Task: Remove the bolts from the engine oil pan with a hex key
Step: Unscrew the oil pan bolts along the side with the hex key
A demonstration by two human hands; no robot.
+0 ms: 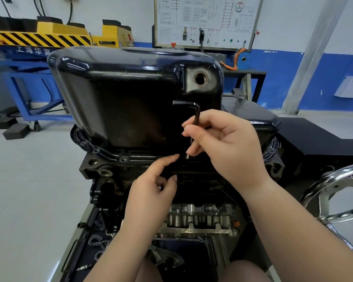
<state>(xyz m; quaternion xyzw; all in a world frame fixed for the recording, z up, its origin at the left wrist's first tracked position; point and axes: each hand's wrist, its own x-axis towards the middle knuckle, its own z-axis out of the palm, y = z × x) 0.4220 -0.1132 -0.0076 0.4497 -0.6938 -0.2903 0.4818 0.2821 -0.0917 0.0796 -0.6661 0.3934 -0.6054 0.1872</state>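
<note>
Pinching the hex key (pixel 196 116) is the right hand (pixel 228 145), just right of centre frame, thumb and curled fingers clamped round the long leg. Key stands pretty much upright, short leg at the top sticking out to the left, bottom tip down at the pan's flange (pixel 110 154). Can't tell if the tip is actually seated in a bolt head, too dark down there.

Left hand (pixel 153 192) sits below and to the left, holding nothing. Its index finger is stretched up toward the flange, ending just beside the key tip, with the other fingers loosely curled.

Oil pan (pixel 120 94) is the big glossy black tub filling the middle of the frame, on the upside-down engine block (pixel 102 180). Open drain hole (pixel 200 78) sits on its upper right corner. A couple of bolts (pixel 123 159) show along the flange at lower left.

Further out: chrome handwheel (pixel 334 192) at right edge, wiring diagram board (pixel 206 21) top centre, yellow-and-black striped lift (pixel 49 35) upper left.
</note>
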